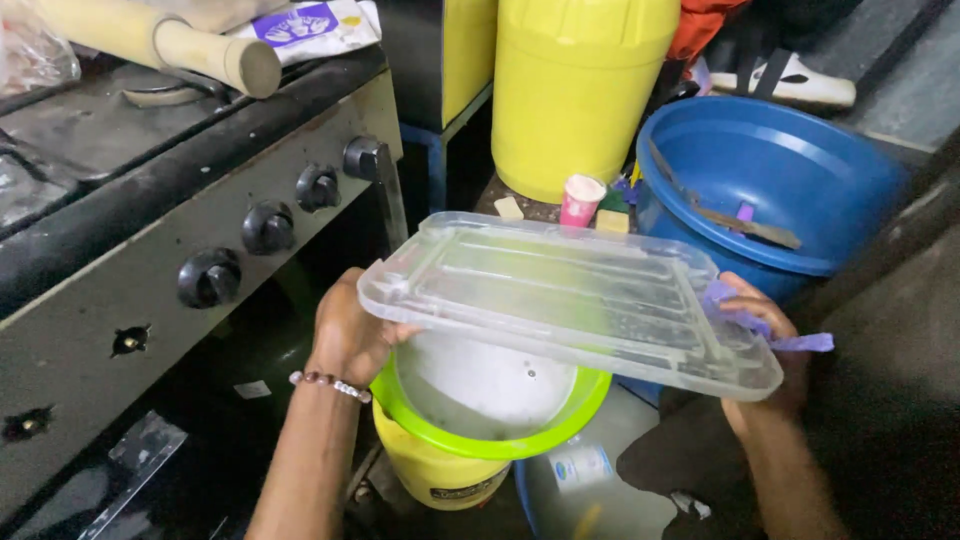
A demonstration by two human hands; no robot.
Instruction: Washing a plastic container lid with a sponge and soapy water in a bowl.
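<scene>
Head view: left hand [345,335] and right hand [765,350] each clamp an edge of clear plastic lid [565,300], held over green-rimmed bowl [490,395] atop yellow bucket [440,475]. Stove knobs [268,228] left; blue basin [775,180], yellow jerrycan [575,85] behind.

- The place is a cramped home kitchen, seen from above at floor level.
- A worn gas stove [150,200] fills the left side, with a row of black knobs [268,228] along its front panel.
- A wooden rolling pin [165,40] lies on the stove top.
- A large yellow jerrycan [575,90] stands on the floor beside a blue plastic basin [790,170].
- A lime-green bowl [500,440] sits on a yellow bucket [435,475] below.
</scene>
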